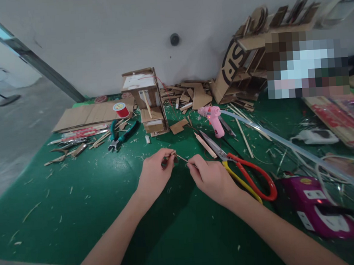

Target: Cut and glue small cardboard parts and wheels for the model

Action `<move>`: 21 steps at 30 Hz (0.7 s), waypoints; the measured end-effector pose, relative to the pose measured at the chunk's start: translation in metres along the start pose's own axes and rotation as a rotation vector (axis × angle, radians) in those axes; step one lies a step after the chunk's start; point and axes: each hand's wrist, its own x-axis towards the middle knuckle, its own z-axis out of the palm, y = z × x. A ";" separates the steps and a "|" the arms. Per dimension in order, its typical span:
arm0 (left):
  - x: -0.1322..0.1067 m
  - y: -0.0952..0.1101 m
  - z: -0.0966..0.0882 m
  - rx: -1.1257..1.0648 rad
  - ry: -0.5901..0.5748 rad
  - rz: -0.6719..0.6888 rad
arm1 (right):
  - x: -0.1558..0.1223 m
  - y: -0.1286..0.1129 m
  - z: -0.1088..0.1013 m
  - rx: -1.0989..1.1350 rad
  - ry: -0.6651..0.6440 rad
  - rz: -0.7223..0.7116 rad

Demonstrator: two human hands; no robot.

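Over the middle of the green table, a thin wooden stick (182,159) spans the gap between my two hands. My left hand (157,168) pinches its left end, where a small brown piece shows at the fingertips; I cannot tell what that piece is. My right hand (211,176) is closed round the stick's other end. Large scissors (253,172) with red and yellow handles lie just beside my right hand. Beyond the hands stands a small cardboard structure (146,100), and a pink glue gun (214,120) with a long clear glue stick lies to its right.
Pliers (120,136), a red thread spool (121,110) and a flat cardboard sheet (86,116) lie at the left. Cardboard scraps (192,94) sit along the wall. On the right are a cardboard shelf (245,70), a purple power strip (316,208) with cables, and a blurred-out person.
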 end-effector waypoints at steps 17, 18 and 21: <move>-0.006 0.002 0.007 -0.008 0.021 -0.014 | 0.004 -0.001 -0.001 0.361 -0.016 0.216; -0.005 0.002 0.008 -0.039 0.015 -0.028 | 0.003 0.000 -0.002 0.201 0.017 0.119; -0.005 0.003 0.008 -0.144 0.008 -0.068 | 0.001 0.002 -0.005 -0.218 0.168 -0.203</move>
